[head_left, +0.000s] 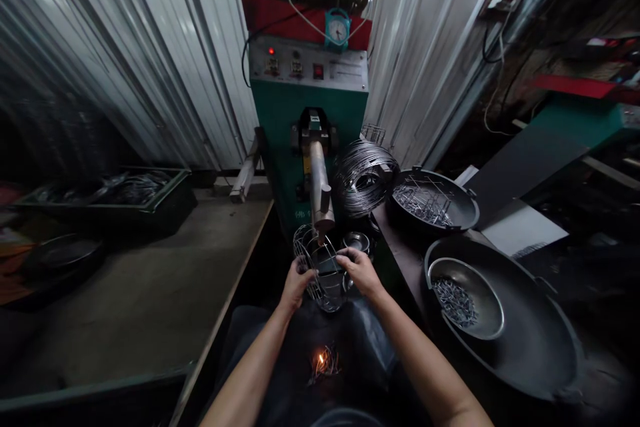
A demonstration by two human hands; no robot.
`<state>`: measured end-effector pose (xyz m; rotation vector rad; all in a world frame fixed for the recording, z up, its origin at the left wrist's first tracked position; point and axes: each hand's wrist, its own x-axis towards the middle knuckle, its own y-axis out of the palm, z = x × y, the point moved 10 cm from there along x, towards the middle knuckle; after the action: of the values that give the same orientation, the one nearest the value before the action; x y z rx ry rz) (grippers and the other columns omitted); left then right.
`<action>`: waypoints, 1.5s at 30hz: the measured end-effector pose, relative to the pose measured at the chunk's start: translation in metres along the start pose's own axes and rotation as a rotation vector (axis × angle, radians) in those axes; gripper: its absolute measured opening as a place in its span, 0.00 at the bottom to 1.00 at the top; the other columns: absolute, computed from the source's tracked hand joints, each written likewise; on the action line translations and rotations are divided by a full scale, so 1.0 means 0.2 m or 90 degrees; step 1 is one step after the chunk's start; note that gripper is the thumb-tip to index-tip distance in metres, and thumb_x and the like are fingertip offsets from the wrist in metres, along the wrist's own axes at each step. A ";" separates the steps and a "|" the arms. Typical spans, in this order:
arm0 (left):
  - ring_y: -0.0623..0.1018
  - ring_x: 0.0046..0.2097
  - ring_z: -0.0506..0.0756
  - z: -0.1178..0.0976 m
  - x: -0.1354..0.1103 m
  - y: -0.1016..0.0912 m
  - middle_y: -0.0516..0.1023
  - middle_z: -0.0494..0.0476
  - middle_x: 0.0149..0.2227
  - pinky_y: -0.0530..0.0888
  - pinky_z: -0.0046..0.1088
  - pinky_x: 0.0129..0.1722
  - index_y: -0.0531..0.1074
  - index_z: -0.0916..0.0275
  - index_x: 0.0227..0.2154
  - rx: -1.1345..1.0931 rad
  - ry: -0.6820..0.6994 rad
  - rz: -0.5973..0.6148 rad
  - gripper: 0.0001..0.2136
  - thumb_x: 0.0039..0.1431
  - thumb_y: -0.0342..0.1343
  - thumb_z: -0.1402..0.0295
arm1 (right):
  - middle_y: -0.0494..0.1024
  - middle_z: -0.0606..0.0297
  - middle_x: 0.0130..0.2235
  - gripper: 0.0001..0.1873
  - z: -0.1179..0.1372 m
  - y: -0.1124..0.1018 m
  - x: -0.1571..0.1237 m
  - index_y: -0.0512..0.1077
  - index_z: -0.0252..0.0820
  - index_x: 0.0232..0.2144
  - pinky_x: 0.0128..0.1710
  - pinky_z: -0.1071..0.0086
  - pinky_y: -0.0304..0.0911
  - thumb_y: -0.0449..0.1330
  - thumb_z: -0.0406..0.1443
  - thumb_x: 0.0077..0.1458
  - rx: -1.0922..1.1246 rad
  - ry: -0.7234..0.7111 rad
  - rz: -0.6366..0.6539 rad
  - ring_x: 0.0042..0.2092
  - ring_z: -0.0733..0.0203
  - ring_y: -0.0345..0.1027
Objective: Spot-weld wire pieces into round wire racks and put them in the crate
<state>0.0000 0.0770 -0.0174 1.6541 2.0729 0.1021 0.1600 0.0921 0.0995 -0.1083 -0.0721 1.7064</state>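
Note:
A round wire basket [316,287] with curved bars is tilted below the tip of a spot welder's upper electrode arm [321,197]. My left hand [299,280] grips its left side, thumb toward the middle. On the other side my right hand [359,269] is closed in a pinch on a thin curved wire at the basket's right edge; whether that wire is joined to the basket I cannot tell. The electrode tip is close to the basket's upper wires. Beneath the hands, a glowing orange spot lies among short wire pieces [327,361] near my lap.
A wire coil [365,180] hangs right of the green welding machine [310,95]. Further right are a pan of wire pieces [431,203] and a large pan [535,320] bearing a bowl of short rods [487,293]. A green-rimmed bin [165,188] stands left.

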 end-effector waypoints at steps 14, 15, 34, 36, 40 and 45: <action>0.73 0.37 0.53 0.02 0.00 0.01 0.72 0.57 0.38 0.68 0.24 0.29 0.62 0.61 0.49 -0.018 -0.039 0.032 0.32 0.36 0.63 0.66 | 0.72 0.67 0.28 0.13 -0.08 0.01 -0.13 0.72 0.38 0.29 0.35 0.69 0.58 0.61 0.41 0.43 -0.016 0.044 0.056 0.32 0.63 0.63; 0.73 0.36 0.52 0.02 0.00 0.01 0.72 0.56 0.38 0.67 0.24 0.28 0.62 0.61 0.49 -0.027 -0.033 0.030 0.32 0.36 0.63 0.66 | 0.71 0.68 0.26 0.11 -0.08 0.01 -0.15 0.71 0.38 0.27 0.35 0.69 0.58 0.60 0.41 0.43 -0.022 0.046 0.063 0.31 0.64 0.62; 0.72 0.41 0.54 0.03 0.05 -0.03 0.71 0.53 0.38 0.67 0.30 0.42 0.64 0.58 0.50 -0.044 0.082 0.033 0.34 0.33 0.64 0.70 | 0.71 0.67 0.28 0.09 -0.19 -0.02 -0.28 0.71 0.40 0.27 0.37 0.69 0.57 0.59 0.40 0.46 -0.082 0.009 0.065 0.34 0.61 0.64; 0.72 0.39 0.54 0.04 0.05 -0.01 0.71 0.53 0.37 0.68 0.30 0.41 0.64 0.59 0.50 -0.054 0.070 0.046 0.33 0.34 0.64 0.70 | 0.71 0.68 0.27 0.09 -0.18 -0.02 -0.28 0.71 0.40 0.27 0.36 0.69 0.57 0.58 0.40 0.46 -0.073 0.007 0.058 0.33 0.62 0.63; 0.72 0.38 0.53 0.03 0.02 0.01 0.71 0.52 0.35 0.68 0.29 0.40 0.65 0.60 0.50 -0.055 0.053 0.053 0.34 0.34 0.65 0.69 | 0.70 0.69 0.26 0.10 -0.20 -0.02 -0.29 0.71 0.40 0.27 0.34 0.70 0.57 0.58 0.41 0.46 -0.040 0.021 0.050 0.31 0.63 0.62; 0.72 0.38 0.53 0.03 -0.06 0.01 0.71 0.53 0.35 0.68 0.28 0.39 0.64 0.60 0.50 0.026 0.049 0.090 0.35 0.35 0.67 0.67 | 0.72 0.68 0.27 0.10 -0.19 -0.02 -0.33 0.72 0.41 0.28 0.35 0.69 0.58 0.59 0.42 0.46 -0.042 0.016 0.045 0.32 0.62 0.64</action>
<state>0.0072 0.0659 -0.0188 1.8474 2.0245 0.1739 0.1778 0.0268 0.0642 -0.1838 -0.1066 1.7740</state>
